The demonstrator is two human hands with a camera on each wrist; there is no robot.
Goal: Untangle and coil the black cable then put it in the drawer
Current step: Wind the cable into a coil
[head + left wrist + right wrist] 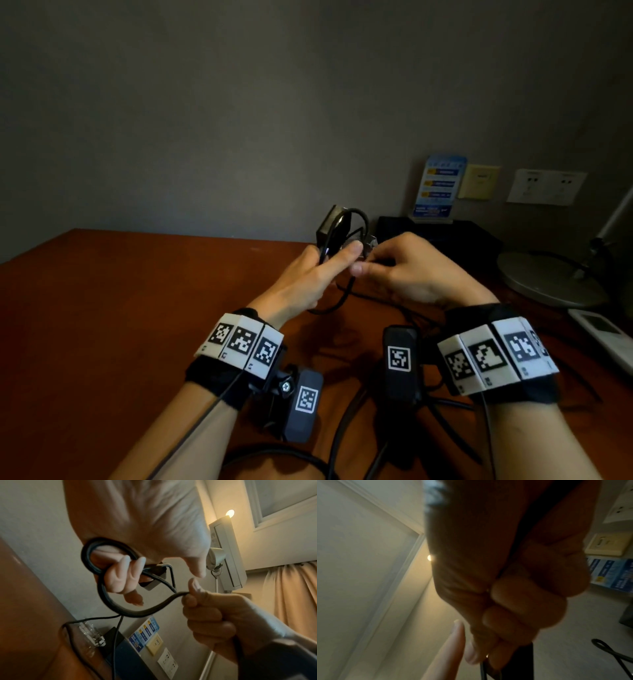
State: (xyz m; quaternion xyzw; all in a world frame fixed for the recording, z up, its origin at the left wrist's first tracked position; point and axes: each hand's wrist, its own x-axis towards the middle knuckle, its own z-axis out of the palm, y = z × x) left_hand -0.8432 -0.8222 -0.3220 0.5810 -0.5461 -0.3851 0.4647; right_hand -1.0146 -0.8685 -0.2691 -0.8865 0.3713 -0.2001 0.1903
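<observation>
Both fists, left hand [130, 536] and right hand [211, 614], around black cable [109, 601]; blue placard [440, 186] print apparently illegible.

Head looks down; wrist views look up, sharing hands [359, 270].

I see a reddish-brown wooden worktop [120, 308] running up to a grey wall. At its far right, against the wall, sits a flat black box [442, 233] with a blue printed card [440, 186] standing on it. Beside that, further right, the round grey base of a desk lamp [548, 281] rests on the wood, and a white device [606, 337] lies at the right edge. Slack lengths of the black cable [346, 418] trail across the near part of the worktop. In the left wrist view a clear plastic connector [91, 633] lies on the wood.
</observation>
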